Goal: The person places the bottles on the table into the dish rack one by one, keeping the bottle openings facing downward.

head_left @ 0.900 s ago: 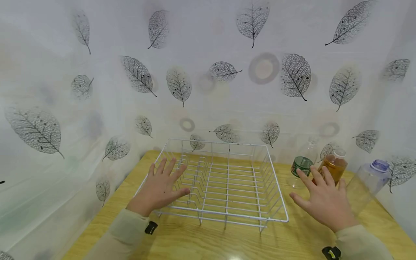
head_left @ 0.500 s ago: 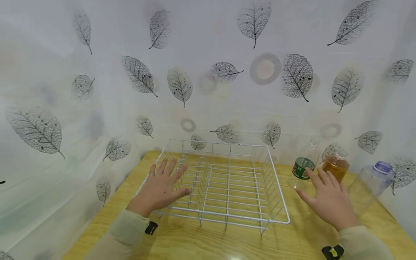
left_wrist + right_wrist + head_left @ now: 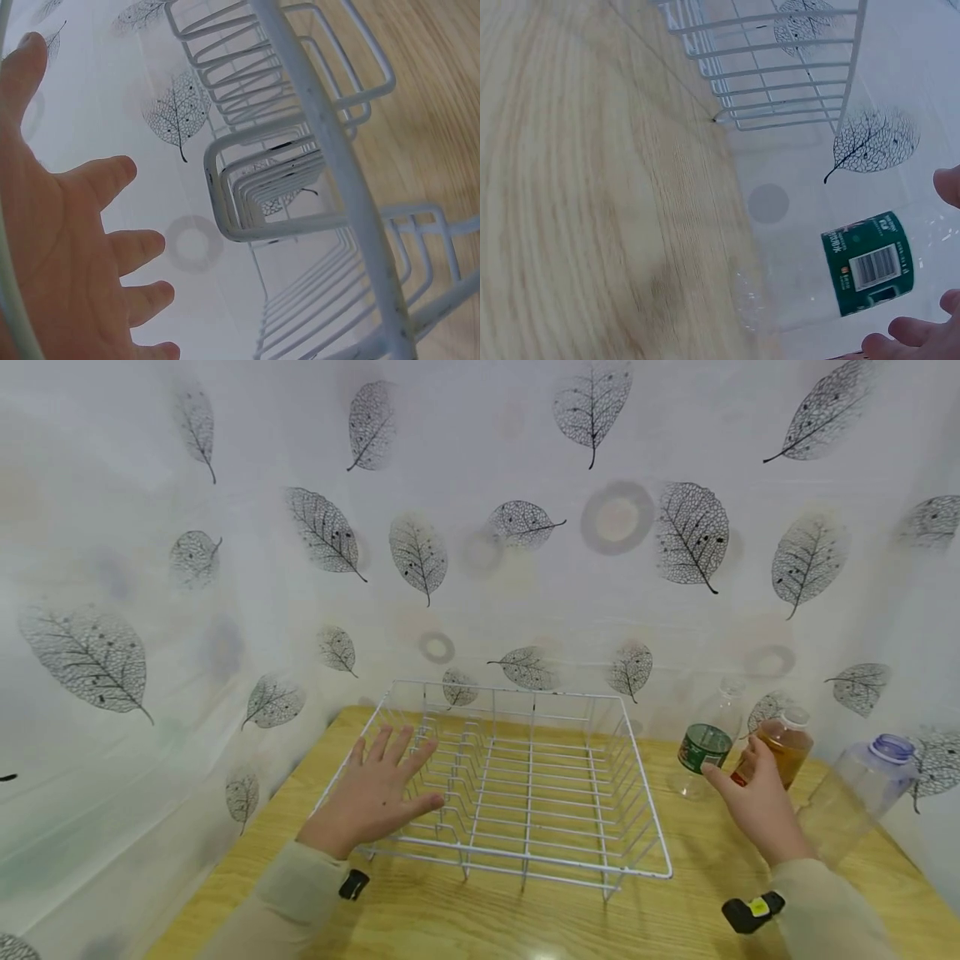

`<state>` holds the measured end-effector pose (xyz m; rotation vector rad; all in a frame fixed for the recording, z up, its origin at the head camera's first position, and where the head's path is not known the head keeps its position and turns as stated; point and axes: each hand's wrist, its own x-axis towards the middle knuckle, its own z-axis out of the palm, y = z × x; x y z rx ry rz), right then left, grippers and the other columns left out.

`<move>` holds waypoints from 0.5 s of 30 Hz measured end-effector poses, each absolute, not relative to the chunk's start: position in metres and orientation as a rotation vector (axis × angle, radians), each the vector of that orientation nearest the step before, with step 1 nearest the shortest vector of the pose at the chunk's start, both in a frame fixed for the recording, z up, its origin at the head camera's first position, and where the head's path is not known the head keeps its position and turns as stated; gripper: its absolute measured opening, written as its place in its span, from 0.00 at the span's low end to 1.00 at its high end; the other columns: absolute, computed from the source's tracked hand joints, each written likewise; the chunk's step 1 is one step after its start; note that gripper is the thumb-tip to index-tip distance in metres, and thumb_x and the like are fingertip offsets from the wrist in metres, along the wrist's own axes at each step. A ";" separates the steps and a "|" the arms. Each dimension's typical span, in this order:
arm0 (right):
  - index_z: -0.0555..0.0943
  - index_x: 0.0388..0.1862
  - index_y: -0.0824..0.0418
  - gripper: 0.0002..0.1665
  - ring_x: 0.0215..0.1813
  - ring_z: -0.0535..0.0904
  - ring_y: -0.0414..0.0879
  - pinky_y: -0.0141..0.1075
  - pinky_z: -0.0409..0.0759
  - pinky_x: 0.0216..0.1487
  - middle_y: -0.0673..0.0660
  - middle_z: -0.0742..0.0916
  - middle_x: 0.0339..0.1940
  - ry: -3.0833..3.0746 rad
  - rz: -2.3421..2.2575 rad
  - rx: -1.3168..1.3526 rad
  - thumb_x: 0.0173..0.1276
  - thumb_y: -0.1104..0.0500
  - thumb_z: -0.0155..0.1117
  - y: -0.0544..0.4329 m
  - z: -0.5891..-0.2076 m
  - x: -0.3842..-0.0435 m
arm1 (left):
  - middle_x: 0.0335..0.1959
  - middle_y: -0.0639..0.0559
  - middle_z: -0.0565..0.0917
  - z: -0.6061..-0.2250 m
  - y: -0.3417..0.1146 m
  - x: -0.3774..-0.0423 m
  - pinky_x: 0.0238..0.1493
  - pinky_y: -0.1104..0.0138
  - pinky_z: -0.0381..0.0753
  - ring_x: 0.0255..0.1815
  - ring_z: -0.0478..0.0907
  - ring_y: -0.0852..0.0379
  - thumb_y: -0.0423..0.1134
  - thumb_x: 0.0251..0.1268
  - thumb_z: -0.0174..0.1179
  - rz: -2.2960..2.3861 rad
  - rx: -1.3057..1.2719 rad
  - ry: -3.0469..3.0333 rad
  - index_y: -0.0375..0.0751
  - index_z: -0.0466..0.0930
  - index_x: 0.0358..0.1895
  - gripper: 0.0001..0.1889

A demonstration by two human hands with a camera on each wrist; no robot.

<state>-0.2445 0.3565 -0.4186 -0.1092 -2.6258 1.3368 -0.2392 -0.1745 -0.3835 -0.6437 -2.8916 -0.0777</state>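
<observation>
My left hand hovers with spread, straight fingers above the left part of a white wire dish rack. In the left wrist view, its fingers stand apart from the wires. On the right, my right hand reaches toward a clear plastic bottle with a green label. The right wrist view has that bottle between the thumb and the fingers, with a gap visible on either side. An amber bottle stands just behind the fingers, partly hidden by them.
A large clear bottle with a purple neck stands at the far right, partly behind the right hand. Everything rests on a wood-grain table. A white curtain with leaf prints hangs behind and to the left.
My right hand has turned sideways, its spread fingers drawing together, with the thumb now close to the green-label bottle. The left hand stays in place over the rack.
</observation>
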 end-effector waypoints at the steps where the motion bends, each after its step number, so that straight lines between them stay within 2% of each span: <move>1: 0.24 0.81 0.62 0.62 0.76 0.45 0.80 0.74 0.54 0.66 0.79 0.42 0.79 -2.619 1.383 -0.131 0.76 0.36 0.54 0.357 -0.420 -0.247 | 0.82 0.40 0.47 -0.383 -0.174 -0.239 0.73 0.33 0.40 0.81 0.38 0.34 0.78 0.68 0.40 -0.077 -0.642 -2.893 0.56 0.52 0.83 0.46; 4: 0.22 0.81 0.61 0.64 0.77 0.43 0.78 0.73 0.53 0.68 0.79 0.42 0.79 -2.595 1.490 -0.176 0.76 0.35 0.55 0.356 -0.423 -0.255 | 0.82 0.40 0.47 -0.384 -0.174 -0.239 0.73 0.32 0.40 0.81 0.38 0.34 0.77 0.68 0.42 -0.075 -0.638 -2.896 0.56 0.52 0.82 0.46; 9: 0.23 0.81 0.62 0.66 0.78 0.47 0.75 0.68 0.57 0.70 0.79 0.46 0.79 -2.551 1.597 -0.259 0.74 0.34 0.57 0.354 -0.432 -0.269 | 0.82 0.40 0.47 -0.385 -0.174 -0.239 0.73 0.32 0.39 0.81 0.38 0.34 0.74 0.69 0.46 -0.097 -0.637 -2.897 0.57 0.52 0.82 0.45; 12: 0.26 0.82 0.62 0.67 0.77 0.51 0.73 0.66 0.59 0.70 0.78 0.50 0.79 -2.509 1.613 -0.344 0.72 0.34 0.60 0.352 -0.439 -0.276 | 0.82 0.39 0.48 -0.386 -0.173 -0.239 0.73 0.32 0.39 0.81 0.38 0.34 0.74 0.69 0.46 -0.123 -0.648 -2.889 0.57 0.52 0.82 0.44; 15: 0.31 0.83 0.63 0.66 0.77 0.53 0.72 0.65 0.57 0.72 0.77 0.54 0.78 -2.495 1.569 -0.393 0.71 0.35 0.62 0.353 -0.445 -0.283 | 0.82 0.39 0.49 -0.386 -0.172 -0.239 0.72 0.31 0.39 0.81 0.39 0.33 0.75 0.68 0.44 -0.139 -0.652 -2.886 0.58 0.52 0.82 0.45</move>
